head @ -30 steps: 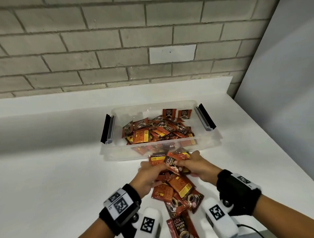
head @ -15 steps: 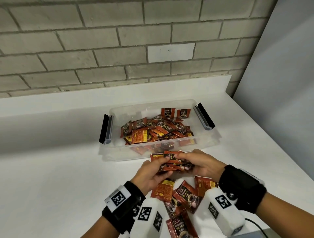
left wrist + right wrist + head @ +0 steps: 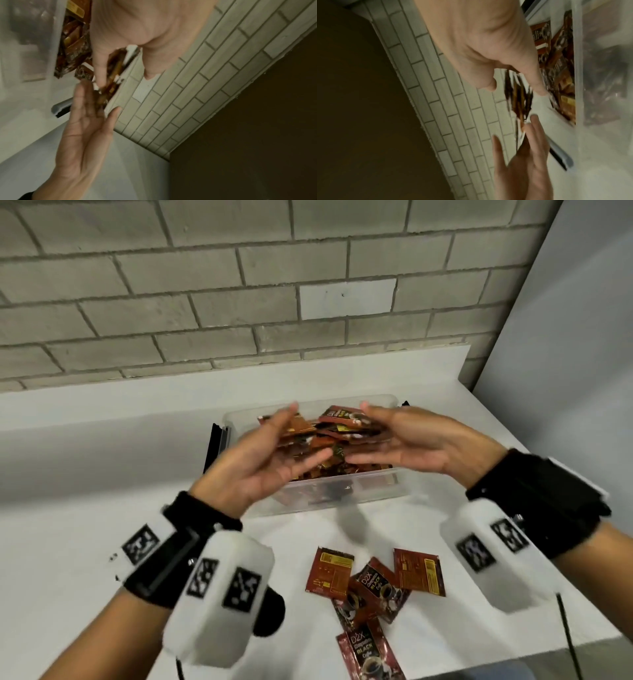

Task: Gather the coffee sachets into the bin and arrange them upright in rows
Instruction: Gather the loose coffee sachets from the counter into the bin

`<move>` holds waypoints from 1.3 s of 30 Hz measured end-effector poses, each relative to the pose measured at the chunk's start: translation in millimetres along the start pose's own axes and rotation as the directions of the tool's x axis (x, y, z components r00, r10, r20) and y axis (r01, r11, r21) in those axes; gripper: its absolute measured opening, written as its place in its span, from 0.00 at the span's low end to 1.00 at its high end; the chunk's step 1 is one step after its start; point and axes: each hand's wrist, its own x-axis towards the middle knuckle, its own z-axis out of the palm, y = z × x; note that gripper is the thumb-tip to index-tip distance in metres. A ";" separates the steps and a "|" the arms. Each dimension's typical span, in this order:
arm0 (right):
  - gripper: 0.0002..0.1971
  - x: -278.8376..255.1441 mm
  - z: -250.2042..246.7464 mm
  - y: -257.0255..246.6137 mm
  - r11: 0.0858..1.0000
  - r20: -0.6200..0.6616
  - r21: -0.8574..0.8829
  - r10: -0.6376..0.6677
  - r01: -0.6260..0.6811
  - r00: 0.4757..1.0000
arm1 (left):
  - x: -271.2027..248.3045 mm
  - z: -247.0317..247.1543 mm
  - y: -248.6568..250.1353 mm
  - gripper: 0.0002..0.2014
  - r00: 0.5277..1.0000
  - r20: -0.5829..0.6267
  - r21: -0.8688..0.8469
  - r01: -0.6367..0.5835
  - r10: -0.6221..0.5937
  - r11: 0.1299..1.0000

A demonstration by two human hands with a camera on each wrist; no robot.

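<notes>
A loose bunch of coffee sachets (image 3: 325,433) hangs above the clear plastic bin (image 3: 342,494) between the left hand (image 3: 263,460) and right hand (image 3: 407,443), both palms-in with straight fingers, while more sachets (image 3: 373,583) lie on the white counter (image 3: 68,508).

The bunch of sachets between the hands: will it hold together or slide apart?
Likely to slide apart: the sachets are thin, glossy and fanned at angles between straight-fingered palms. Probably light and floppy; they should drop loosely into the bin.

Red-brown sachets (image 3: 329,433) bunched above clear bin (image 3: 342,498); few loose sachets (image 3: 373,583) on counter.
</notes>
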 end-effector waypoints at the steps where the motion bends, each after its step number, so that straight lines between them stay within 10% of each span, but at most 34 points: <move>1: 0.19 6.5 -2.5 -2.1 0.998 -0.025 -0.058 0.024 -0.025 0.999 | 2.9 -3.9 5.1 0.12 1.000 -0.026 0.017 -0.001 0.001 1.000; 8: 0.15 -6.5 -63.7 45.1 0.880 -0.044 -0.473 0.023 -0.042 0.999 | -12.5 -48.1 -47.1 0.17 0.992 -0.097 0.347 0.107 -0.078 0.932; 10: 0.19 -17.5 -79.7 75.7 0.633 -0.012 -0.772 0.066 -0.052 0.998 | -21.9 -57.8 -82.2 0.24 0.990 -0.028 0.681 0.118 -0.136 0.723; 14: 0.43 -28.8 -87.9 133.1 0.119 -0.026 -0.992 0.088 -0.037 0.996 | -27.7 -70.0 -151.8 0.61 0.972 0.163 0.987 -0.162 -0.169 0.021; 21: 0.46 -22.6 -52.1 185.8 -0.061 -0.046 -0.997 -0.039 -0.048 0.998 | -14.3 -66.7 -197.6 0.73 0.956 0.263 0.902 -0.291 -0.131 -0.320; 26: 0.30 -11.8 -54.2 175.4 0.168 -0.030 -0.986 -0.121 -0.009 0.992 | -3.2 -65.8 -176.8 0.60 0.970 0.244 0.911 -0.228 0.004 -0.345; 33: 0.31 -0.7 -64.7 164.7 0.510 -0.058 -0.859 -0.009 -0.046 0.998 | 8.0 -64.7 -159.7 0.40 0.987 0.158 0.977 -0.158 -0.009 -0.140; 39: 0.27 2.1 -50.2 166.3 0.575 -0.076 -0.817 -0.054 -0.031 0.996 | 18.4 -64.4 -157.0 0.33 0.993 0.119 0.992 -0.118 0.015 -0.034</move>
